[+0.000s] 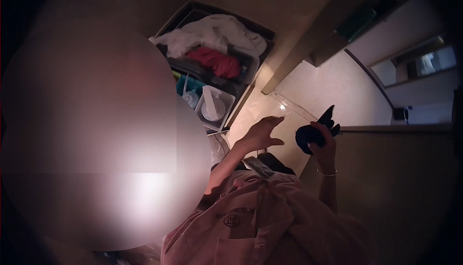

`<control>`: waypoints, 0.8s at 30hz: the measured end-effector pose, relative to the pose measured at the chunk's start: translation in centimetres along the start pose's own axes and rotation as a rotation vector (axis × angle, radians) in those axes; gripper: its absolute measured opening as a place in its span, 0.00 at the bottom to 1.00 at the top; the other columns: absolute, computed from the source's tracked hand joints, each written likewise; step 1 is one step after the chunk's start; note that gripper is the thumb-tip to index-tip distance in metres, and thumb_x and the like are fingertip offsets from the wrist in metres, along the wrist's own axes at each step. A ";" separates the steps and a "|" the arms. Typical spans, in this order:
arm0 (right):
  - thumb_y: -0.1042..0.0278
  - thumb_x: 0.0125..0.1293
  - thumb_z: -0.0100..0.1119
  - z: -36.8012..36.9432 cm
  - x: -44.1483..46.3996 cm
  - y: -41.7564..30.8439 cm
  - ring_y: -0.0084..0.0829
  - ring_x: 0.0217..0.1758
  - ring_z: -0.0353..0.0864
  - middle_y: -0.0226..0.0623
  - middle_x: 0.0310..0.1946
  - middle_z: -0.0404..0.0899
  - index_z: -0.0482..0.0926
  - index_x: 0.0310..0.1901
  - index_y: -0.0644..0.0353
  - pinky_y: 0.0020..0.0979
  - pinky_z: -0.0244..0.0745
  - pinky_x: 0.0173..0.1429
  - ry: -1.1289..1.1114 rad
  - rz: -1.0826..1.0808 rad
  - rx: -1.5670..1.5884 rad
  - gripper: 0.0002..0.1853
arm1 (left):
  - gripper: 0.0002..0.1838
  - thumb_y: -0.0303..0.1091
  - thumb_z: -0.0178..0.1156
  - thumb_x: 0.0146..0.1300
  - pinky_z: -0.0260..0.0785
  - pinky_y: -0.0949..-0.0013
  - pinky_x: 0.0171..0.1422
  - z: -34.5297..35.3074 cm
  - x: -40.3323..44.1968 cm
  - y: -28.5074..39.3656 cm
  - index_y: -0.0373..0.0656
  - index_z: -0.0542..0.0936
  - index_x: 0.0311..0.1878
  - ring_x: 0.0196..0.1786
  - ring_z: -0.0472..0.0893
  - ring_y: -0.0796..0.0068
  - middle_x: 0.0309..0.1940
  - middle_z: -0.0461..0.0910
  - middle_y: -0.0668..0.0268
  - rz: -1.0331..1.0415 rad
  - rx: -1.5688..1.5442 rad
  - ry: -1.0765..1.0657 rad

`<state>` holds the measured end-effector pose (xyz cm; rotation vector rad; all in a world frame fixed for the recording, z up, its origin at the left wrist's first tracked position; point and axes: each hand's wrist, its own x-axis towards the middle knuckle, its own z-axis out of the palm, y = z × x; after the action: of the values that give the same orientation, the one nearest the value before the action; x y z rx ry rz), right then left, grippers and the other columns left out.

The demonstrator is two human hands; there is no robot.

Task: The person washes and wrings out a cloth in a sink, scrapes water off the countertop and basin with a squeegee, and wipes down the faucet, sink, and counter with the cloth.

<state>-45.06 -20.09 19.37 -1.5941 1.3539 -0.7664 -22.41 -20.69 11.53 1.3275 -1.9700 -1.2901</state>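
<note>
My right hand (pixel 326 145), with a bracelet at its wrist, is closed around a dark blue bundle (pixel 306 139). The bundle looks like soft cloth, rounded on one side with pointed ends sticking up past my fingers; its exact kind is too dark to make out. To its left, my left hand (pixel 262 135) hangs in the air with nothing in it, thumb and fingers apart. Both hands are in front of my pink top (pixel 241 207), above the pale floor.
A dark shelf unit (pixel 236 106) ahead holds white cloth (pixel 212 31), red cloth (pixel 219 62) and a clear bin (pixel 226 113) with a white item. A teal basket (pixel 185 83) sits beside it. A doorway post (pixel 289 72) stands beyond. Blur covers the left side.
</note>
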 end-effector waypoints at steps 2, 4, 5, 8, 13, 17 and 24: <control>0.83 0.38 0.54 0.1 1.9 -1.4 0.26 0.53 0.73 0.33 0.48 0.75 0.74 0.52 0.63 0.28 0.67 0.60 -0.098 0.031 0.193 0.31 | 0.55 0.49 0.73 0.41 0.44 0.53 0.73 1.0 0.6 1.6 0.43 0.53 0.70 0.71 0.55 0.53 0.67 0.58 0.52 0.089 -0.015 0.154; 0.81 0.36 0.54 -0.2 3.9 -0.9 0.27 0.53 0.73 0.35 0.48 0.75 0.74 0.52 0.63 0.28 0.67 0.61 -0.250 0.048 0.356 0.32 | 0.63 0.48 0.76 0.35 0.31 0.46 0.75 1.6 2.2 3.2 0.45 0.47 0.72 0.74 0.49 0.53 0.70 0.52 0.53 0.166 -0.072 0.292; 0.80 0.36 0.54 -0.4 5.2 -1.1 0.28 0.54 0.73 0.35 0.48 0.75 0.74 0.52 0.63 0.28 0.67 0.61 -0.350 0.045 0.373 0.32 | 0.51 0.43 0.75 0.39 0.49 0.51 0.72 1.5 2.2 4.1 0.41 0.59 0.67 0.67 0.64 0.56 0.63 0.65 0.52 0.219 -0.099 0.366; 0.79 0.37 0.57 -0.4 10.6 -1.8 0.28 0.58 0.70 0.36 0.50 0.74 0.70 0.57 0.63 0.30 0.64 0.64 -0.765 0.004 0.475 0.36 | 0.32 0.38 0.70 0.43 0.68 0.63 0.54 1.3 0.4 4.9 0.38 0.72 0.53 0.48 0.78 0.67 0.45 0.78 0.57 -0.122 -0.567 0.252; 0.68 0.46 0.70 8.1 16.0 -2.5 0.36 0.70 0.58 0.35 0.67 0.54 0.63 0.65 0.53 0.38 0.65 0.64 -1.505 -0.388 0.046 0.41 | 0.28 0.37 0.69 0.44 0.69 0.68 0.52 4.6 -10.7 5.3 0.37 0.75 0.50 0.45 0.78 0.74 0.42 0.80 0.60 -0.339 -0.685 0.768; 0.57 0.59 0.63 20.7 8.8 -0.6 0.35 0.58 0.73 0.41 0.61 0.63 0.59 0.67 0.54 0.34 0.75 0.48 -1.749 -0.083 0.131 0.36 | 0.35 0.33 0.68 0.43 0.63 0.69 0.62 9.1 -20.7 11.0 0.33 0.71 0.58 0.55 0.74 0.72 0.51 0.76 0.60 -0.515 -0.709 1.485; 0.37 0.57 0.54 38.1 1.1 3.9 0.56 0.42 0.78 0.54 0.35 0.80 0.69 0.51 0.52 0.48 0.73 0.43 -1.056 -0.666 -0.637 0.29 | 0.39 0.27 0.66 0.43 0.64 0.67 0.62 22.4 -30.4 16.7 0.34 0.64 0.63 0.56 0.73 0.69 0.55 0.72 0.60 -0.255 -0.993 2.363</control>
<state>-13.03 -12.45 -0.21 -2.4647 0.2526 0.2646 -33.79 18.16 19.69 1.1312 0.4491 0.0175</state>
